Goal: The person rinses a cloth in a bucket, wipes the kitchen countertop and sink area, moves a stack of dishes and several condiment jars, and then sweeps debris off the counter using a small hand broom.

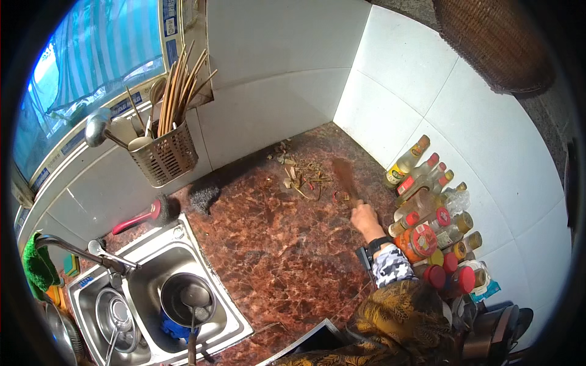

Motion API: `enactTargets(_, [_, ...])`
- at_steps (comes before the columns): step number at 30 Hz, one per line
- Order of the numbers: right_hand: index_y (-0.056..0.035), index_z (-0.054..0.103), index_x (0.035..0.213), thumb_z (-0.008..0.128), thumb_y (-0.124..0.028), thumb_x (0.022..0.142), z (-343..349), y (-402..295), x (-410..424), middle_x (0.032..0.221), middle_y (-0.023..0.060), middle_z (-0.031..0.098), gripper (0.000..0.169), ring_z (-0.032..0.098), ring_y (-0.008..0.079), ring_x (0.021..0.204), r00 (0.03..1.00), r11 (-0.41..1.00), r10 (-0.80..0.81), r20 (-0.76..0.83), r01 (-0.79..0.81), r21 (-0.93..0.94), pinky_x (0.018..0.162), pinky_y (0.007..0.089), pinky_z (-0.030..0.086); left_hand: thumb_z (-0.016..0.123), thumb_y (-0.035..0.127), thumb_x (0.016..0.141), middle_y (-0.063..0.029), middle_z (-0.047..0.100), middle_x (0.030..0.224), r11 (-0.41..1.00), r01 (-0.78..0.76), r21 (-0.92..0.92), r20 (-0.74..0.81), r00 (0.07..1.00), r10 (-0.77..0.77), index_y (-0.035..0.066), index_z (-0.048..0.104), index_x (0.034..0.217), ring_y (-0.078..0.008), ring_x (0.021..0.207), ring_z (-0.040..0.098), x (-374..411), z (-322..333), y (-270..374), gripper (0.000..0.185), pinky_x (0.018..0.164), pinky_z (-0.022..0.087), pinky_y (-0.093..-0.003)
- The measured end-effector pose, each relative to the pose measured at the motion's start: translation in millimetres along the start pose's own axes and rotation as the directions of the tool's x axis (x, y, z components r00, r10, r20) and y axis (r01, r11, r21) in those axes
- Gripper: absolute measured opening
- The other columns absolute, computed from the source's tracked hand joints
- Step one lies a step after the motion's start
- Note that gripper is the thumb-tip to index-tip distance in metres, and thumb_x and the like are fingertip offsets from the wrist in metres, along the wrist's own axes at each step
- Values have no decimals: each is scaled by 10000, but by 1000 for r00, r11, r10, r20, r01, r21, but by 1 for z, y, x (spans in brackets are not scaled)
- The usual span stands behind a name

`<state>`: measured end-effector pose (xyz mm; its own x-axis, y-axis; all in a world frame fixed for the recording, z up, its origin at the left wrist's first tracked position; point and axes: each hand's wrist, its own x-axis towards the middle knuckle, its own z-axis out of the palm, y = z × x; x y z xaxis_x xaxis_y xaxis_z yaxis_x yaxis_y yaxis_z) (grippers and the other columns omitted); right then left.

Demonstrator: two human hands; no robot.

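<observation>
My right hand (365,218) grips the handle of a small brown brush (344,176), whose blurred head lies over the red marbled countertop (274,242). Just left of the brush is a heap of vegetable scraps (302,171), dry stalks and peelings with a few red bits, spread towards the wall. A black strap circles my right wrist, below a camouflage sleeve. My left hand is out of view.
Glass bottles (407,160) and lidded jars (419,242) crowd the right wall. At the left are a steel double sink (233,315) holding a pot (187,297), a red-handled scrubber (137,222), steel wool (204,199) and a hanging utensil basket (167,155).
</observation>
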<state>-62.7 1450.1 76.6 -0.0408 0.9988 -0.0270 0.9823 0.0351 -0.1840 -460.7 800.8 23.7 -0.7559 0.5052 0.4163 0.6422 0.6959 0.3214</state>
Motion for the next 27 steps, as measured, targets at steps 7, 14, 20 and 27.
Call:
enactTargets(7, [-4,529,1085,565,-223,886,-28,-5,33,872,281,642,297,628,461,855,945,973,-225,-237,229,-11,747,542,511,502,249,959,-266,572,1173,993,-90,77,0,996,90,-56,593,1131,-430,1093,516,-5,8,-16,363,961,394,-505])
enactTargets(14, [2,594,1138,538,-208,916,-10,-44,130,1101,248,639,311,609,407,1051,1000,999,8,-27,-7,42,894,482,504,491,273,958,-270,540,1209,999,32,35,35,999,-33,-51,575,1164,-429,1111,494,0,-1,-3,393,978,374,-505])
enactTargets(20, [21,573,1173,566,-209,873,-5,-69,128,947,273,653,378,627,442,919,868,867,-495,50,497,-36,815,510,509,477,288,966,-274,531,1212,996,67,52,62,996,-70,-41,571,1168,-437,1115,485,-3,1,-7,397,978,371,-513])
enactTargets(27, [-84,522,1244,571,-225,889,-53,-23,130,1005,222,647,385,635,386,928,804,801,-589,-80,567,-192,787,494,516,495,291,957,-276,535,1220,996,62,64,62,996,-66,-41,579,1167,-436,1126,488,-5,-1,-5,402,983,372,-509])
